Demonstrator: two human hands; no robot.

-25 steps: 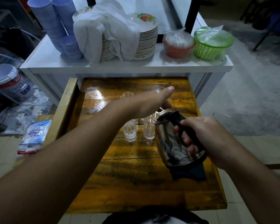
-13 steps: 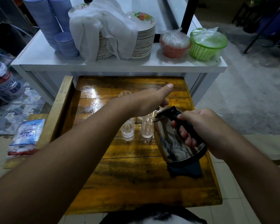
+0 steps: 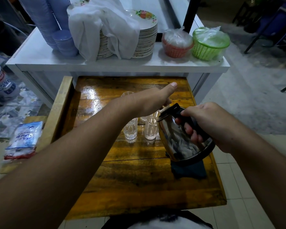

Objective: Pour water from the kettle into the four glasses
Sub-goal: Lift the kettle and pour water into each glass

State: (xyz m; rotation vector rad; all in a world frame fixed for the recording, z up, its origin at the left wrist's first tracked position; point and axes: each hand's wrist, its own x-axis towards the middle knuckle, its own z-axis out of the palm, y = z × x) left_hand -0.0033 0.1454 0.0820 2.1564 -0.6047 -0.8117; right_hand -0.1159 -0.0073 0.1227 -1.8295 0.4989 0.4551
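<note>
A shiny steel kettle [image 3: 177, 139] with a black handle and lid is tilted toward the glasses, and my right hand [image 3: 210, 123] is closed around its handle. My left hand [image 3: 155, 101] reaches across above the glasses, thumb out, its fingers down at the kettle's lid and spout; what they touch is hidden. Two clear glasses [image 3: 130, 131] [image 3: 150, 129] stand side by side on the wooden table [image 3: 139, 179], left of the kettle. Another glass rim [image 3: 127, 93] shows behind my left forearm. Further glasses are hidden under the arm.
A dark cloth [image 3: 188, 169] lies under the kettle. Behind the table a white counter [image 3: 40, 58] carries stacked plates under a white cloth [image 3: 106, 27], blue bowls [image 3: 63, 42], an orange basket [image 3: 177, 45] and a green basket [image 3: 208, 45]. A plastic packet [image 3: 23, 139] lies at the left.
Both hands and the kettle keep almost the same pose. The kettle has shifted slightly toward the glasses, and the view has drifted a little.
</note>
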